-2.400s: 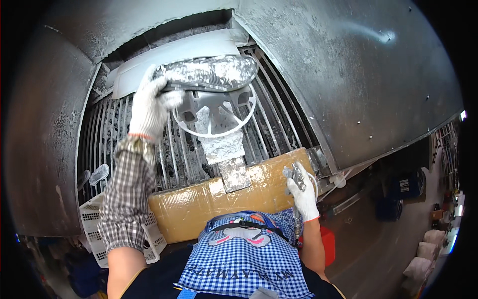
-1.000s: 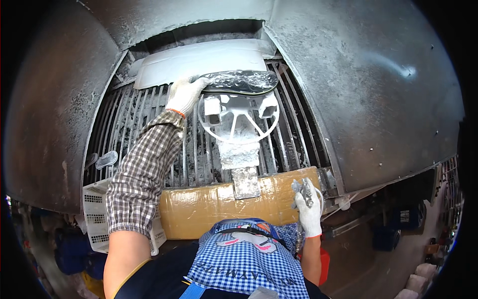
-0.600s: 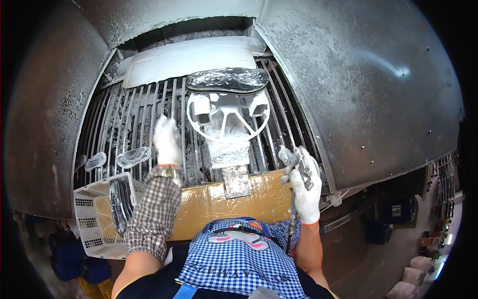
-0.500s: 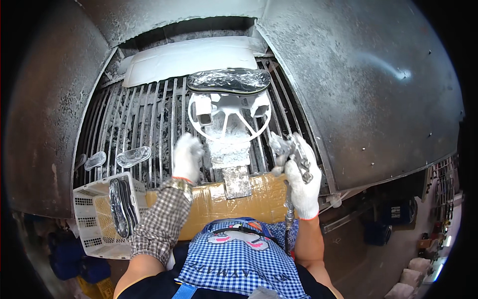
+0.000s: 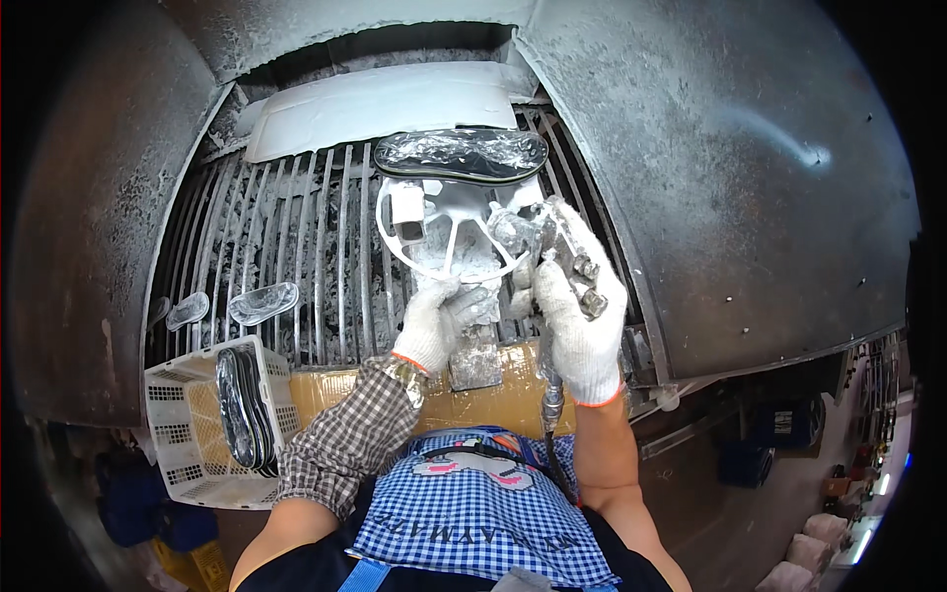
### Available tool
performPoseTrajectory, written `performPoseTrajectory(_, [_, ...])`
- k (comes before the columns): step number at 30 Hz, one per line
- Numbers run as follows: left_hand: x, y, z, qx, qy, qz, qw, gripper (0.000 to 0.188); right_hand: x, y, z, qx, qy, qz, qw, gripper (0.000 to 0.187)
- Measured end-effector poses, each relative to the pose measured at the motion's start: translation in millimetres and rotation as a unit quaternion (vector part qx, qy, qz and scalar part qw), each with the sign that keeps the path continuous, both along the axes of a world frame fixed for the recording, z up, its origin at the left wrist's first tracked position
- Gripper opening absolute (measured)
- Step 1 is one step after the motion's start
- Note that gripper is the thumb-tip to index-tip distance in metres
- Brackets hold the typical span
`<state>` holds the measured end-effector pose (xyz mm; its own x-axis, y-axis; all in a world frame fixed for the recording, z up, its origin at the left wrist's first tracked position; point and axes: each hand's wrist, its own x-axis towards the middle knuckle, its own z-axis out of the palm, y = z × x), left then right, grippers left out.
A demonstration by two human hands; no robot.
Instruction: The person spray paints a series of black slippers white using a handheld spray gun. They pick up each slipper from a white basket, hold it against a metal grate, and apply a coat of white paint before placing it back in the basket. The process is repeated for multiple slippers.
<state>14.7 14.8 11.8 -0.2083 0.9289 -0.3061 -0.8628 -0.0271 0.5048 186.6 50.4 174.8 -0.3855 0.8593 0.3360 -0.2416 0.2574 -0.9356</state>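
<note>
My right hand (image 5: 584, 326), in a white knit glove, is closed around a metal spray gun (image 5: 590, 286). Its front end is at the right side of a white-coated spoked wheel (image 5: 454, 240), and a hose (image 5: 552, 407) runs down from it. My left hand (image 5: 432, 328), gloved too, has its fingers closed at the wheel's near rim; the fingertips are partly hidden. A black, glossy, sole-shaped piece (image 5: 462, 156) rests across the far side of the wheel. Under the wheel is a powder-crusted metal stand (image 5: 475, 365).
Metal bars (image 5: 328, 257) form a grate under the work, between tall dusty panels (image 5: 730, 217). Two pale oval pieces (image 5: 263, 304) lie at left. A white crate (image 5: 168, 414) holds several black sole-shaped pieces (image 5: 244, 407). Taped cardboard (image 5: 321, 392) lines the near edge.
My left hand has moved right and closed at the wheel's near rim. My right hand has carried the spray gun up and left, closer to the wheel.
</note>
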Motion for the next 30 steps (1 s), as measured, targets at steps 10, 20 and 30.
performPoseTrajectory(10, [-8, -7, 4, -0.031, 0.010, -0.007, 0.999, 0.034, 16, 11, -12, -0.037, -0.003, -0.038, 0.999, 0.052])
performPoseTrajectory(20, [-23, -14, 6, -0.011, 0.028, 0.004, 1.000, 0.039, 27, 11, -5, -0.072, 0.046, -0.059, 0.995, 0.055])
performPoseTrajectory(30, [-41, -21, 10, -0.029, 0.054, 0.019, 0.998, 0.036, 38, 14, -1, -0.086, 0.051, -0.093, 0.991, 0.057])
